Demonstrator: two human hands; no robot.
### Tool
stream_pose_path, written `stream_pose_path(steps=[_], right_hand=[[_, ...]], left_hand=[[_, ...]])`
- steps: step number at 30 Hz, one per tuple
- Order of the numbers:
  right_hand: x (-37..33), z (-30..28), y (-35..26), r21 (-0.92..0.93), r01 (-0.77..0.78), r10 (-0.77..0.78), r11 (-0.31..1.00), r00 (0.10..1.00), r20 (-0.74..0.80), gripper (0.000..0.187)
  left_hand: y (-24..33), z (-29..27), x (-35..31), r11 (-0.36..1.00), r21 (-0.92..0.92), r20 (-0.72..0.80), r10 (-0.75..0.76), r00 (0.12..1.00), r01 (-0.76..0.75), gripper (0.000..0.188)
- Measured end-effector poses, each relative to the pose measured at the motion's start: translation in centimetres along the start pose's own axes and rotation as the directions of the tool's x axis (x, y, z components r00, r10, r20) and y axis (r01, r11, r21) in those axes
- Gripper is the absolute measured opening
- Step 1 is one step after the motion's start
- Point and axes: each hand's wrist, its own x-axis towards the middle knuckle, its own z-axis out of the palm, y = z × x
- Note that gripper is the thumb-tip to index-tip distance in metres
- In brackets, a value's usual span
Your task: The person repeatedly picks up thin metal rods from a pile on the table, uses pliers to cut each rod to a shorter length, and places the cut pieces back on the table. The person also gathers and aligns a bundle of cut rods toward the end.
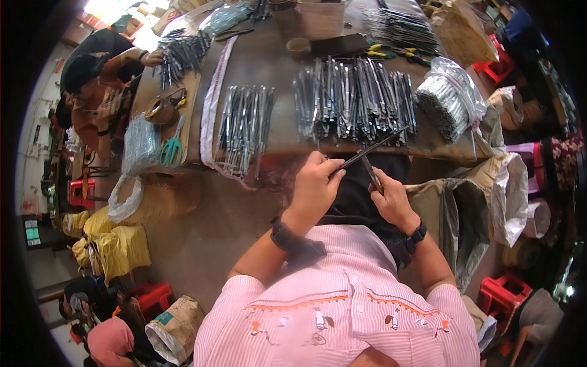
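My left hand [316,191] is closed, thumb and fingers pinching one end of a thin dark metal strip [384,142] that slants up to the right. My right hand [393,200] grips a small tool [370,171] with a flat metal blade and a brownish handle; its exact kind I cannot make out. The blade meets or crosses the strip between my hands. Just beyond, a wide row of similar dark, shiny strips [351,101] lies on the table [284,125]. A smaller row of strips [244,122] lies farther left.
At the right edge sits a plastic-wrapped bundle [449,98]; yellow-handled pliers [382,52] lie behind the strips. To the left are teal scissors [172,150], a tape roll [160,110] and a clear plastic packet [140,144]. Open sacks [468,214] stand at my right. A co-worker [92,79] handles strips at far left.
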Motion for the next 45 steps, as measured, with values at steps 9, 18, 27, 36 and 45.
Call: stream_pose_path(steps=[9, 18, 27, 36, 45], right_hand=[[0.3, 1.0, 0.4, 0.295, -0.125, 0.111, 0.947, 0.992, 0.064, 0.055], [-0.8, 0.6, 1.2, 0.491, -0.202, 0.213, 0.847, 0.976, 0.035, 0.053], [-1.6, 0.6, 0.2, 0.514, -0.224, 0.224, 0.828, 0.973, 0.064, 0.064], [-2.2, 0.4, 0.8, 0.661, -0.232, 0.293, 0.714, 0.956, 0.019, 0.061], [-2.3, -0.9, 1.1, 0.737, -0.272, 0.389, 0.619, 0.921, 0.014, 0.059]], left_hand=[[-8.7, -5.2, 3.3, 0.964, 0.196, -0.347, -0.102, 0.932, 0.178, 0.027], [-11.7, -7.2, 3.8, 0.808, 0.537, -0.381, -0.025, 0.924, 0.244, 0.029], [-9.3, -0.7, 7.4, 0.961, 0.178, -0.114, -0.193, 0.975, 0.211, 0.041], [-9.5, -1.9, 8.9, 0.766, -0.477, 0.120, -0.429, 0.895, 0.431, 0.034], [-8.4, -3.3, 8.9, 0.587, -0.657, 0.359, -0.309, 0.881, 0.474, 0.015]])
